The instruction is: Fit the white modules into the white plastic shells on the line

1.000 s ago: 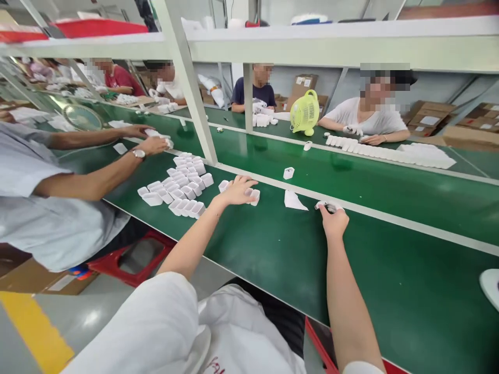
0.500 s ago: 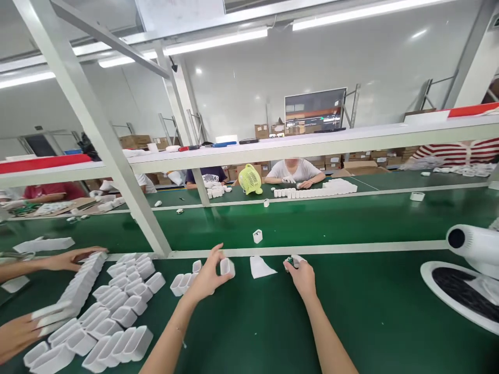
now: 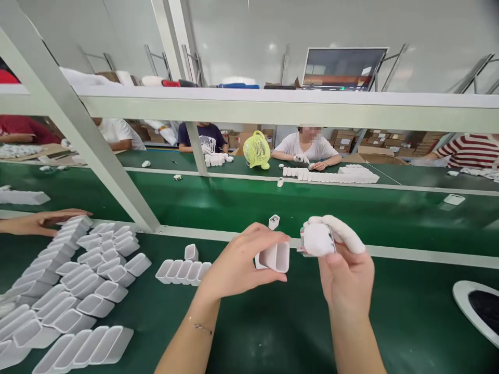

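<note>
My left hand (image 3: 234,257) is closed around a white open-ended plastic housing (image 3: 282,258), its opening turned to the right. Held upright beside it in my right hand (image 3: 346,275) is a small part with a rounded white face (image 3: 318,240) and thin, darker edges like a circuit board. A narrow gap separates the part from the housing. White coverings show on fingers of my right hand. Left of my left hand, several similar housings (image 3: 183,271) stand in a short row, with a single housing (image 3: 191,252) behind them.
Many white housings (image 3: 95,305) crowd the left of the green table, with another person's hand (image 3: 42,222) at their far end. A slanted post (image 3: 93,135) and a rail (image 3: 413,254) border the belt. A white-rimmed base (image 3: 468,301) stands right; co-workers sit opposite near a yellow-green fan (image 3: 256,149).
Both hands have risen closer to the camera and moved right, bringing the housing and the small part near each other. The white sheet on the table no longer shows. The view has tilted downward.
</note>
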Motion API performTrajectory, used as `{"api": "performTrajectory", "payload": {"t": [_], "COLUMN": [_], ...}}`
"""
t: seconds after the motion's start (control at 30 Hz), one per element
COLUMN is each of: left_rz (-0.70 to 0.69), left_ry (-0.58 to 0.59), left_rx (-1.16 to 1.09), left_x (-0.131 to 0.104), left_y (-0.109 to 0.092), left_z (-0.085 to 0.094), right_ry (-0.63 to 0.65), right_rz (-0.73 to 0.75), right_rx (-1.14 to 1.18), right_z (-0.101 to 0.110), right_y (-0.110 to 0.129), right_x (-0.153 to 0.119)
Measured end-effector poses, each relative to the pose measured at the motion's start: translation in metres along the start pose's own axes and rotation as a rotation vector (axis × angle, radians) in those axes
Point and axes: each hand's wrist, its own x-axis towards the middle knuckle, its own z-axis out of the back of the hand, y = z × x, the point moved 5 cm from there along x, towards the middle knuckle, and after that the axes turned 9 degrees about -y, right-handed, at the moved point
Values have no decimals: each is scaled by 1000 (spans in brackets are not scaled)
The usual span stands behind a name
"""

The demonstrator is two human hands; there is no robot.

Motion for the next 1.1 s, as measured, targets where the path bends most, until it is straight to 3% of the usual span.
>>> {"api": "performTrajectory", "payload": {"t": [0.17, 0.3, 1.1], "left_rz": [91, 23, -138], "left_ry": [-111, -136, -131], "left_rx": [-15, -54, -217], "left_x": [-4, -3, -4], "left_y": [2, 1, -9], "left_z": [13, 16, 23], "right_ry": [116, 161, 251], "right_rz": [153, 184, 408], "right_rx": [-80, -141, -309], "right_z": [-17, -18, -17], "right_y": [3, -3, 7], "right_x": [-12, -16, -33]}}
